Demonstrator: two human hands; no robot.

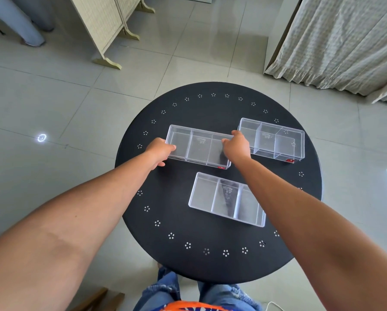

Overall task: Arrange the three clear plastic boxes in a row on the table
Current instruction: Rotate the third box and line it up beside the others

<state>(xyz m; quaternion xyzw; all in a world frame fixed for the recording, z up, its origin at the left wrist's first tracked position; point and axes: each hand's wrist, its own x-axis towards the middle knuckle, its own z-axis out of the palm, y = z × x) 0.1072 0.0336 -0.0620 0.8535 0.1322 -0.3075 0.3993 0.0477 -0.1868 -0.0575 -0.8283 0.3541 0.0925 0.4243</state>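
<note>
Far-left box point(199, 146): I am gripping its ends with both hands, left hand point(160, 151) and right hand point(237, 145) closed on it, risking bumping the far-right box point(272, 139) just beside it on the tabletop point(188, 261).

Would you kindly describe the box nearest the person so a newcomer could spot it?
Start at the round black table. Three clear boxes lie on it; this box sits alone at the near side, under the right forearm. Unlike the two farther ones, neither hand touches it.
</note>
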